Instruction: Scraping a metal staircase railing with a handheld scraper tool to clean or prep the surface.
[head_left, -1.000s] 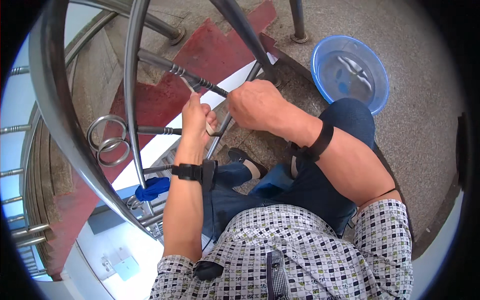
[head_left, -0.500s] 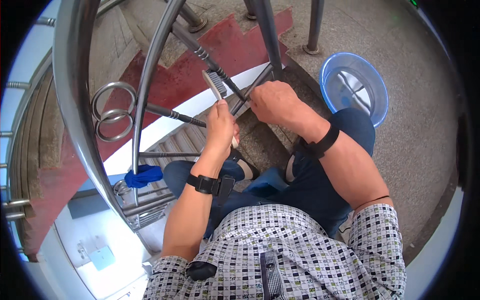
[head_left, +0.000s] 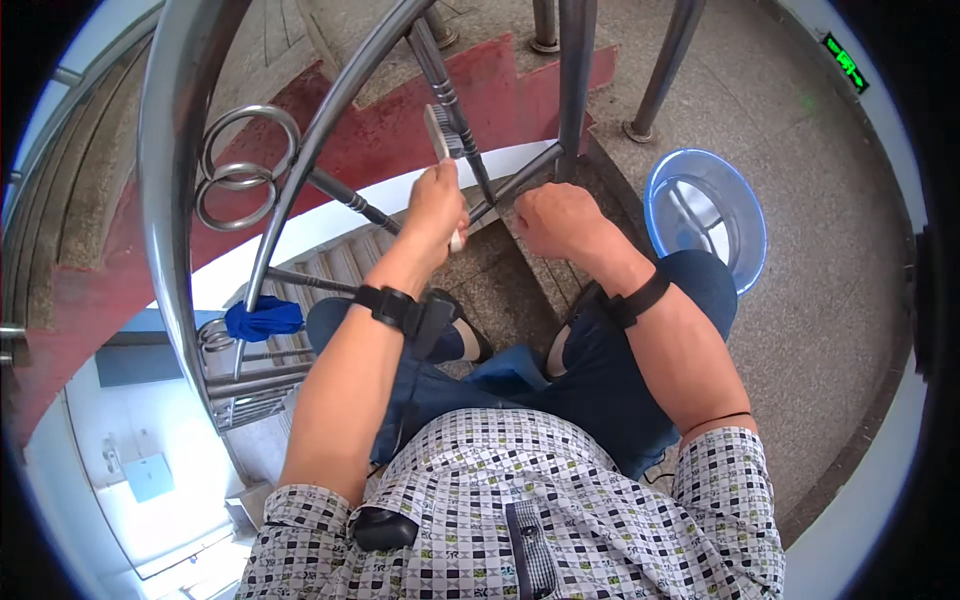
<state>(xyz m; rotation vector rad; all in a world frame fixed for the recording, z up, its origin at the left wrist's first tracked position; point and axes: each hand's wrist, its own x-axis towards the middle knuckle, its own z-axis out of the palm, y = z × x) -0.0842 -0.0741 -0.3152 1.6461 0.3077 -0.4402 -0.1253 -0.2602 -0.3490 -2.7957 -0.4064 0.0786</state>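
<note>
My left hand (head_left: 433,212) is closed around the handle of a scrub brush (head_left: 436,132) with a pale back and grey bristles. The bristles face a slanting metal baluster (head_left: 437,75) of the stair railing and appear to touch it. Beside the foot of that baluster, my right hand (head_left: 562,222) is closed in a loose fist close to the low metal rail (head_left: 530,172). Its fingertips are turned away, so what it holds, if anything, is hidden.
A blue-rimmed clear basin (head_left: 742,205) with water in it stands on the floor beyond my right knee. A blue cloth (head_left: 263,318) is tied on the railing at left, below joined metal rings (head_left: 250,109). Stairs (head_left: 345,262) drop away beneath the railing.
The brush has moved up along the baluster with my left hand. My view has shifted, so the basin and my right hand appear lower; the right hand stays near the low rail.
</note>
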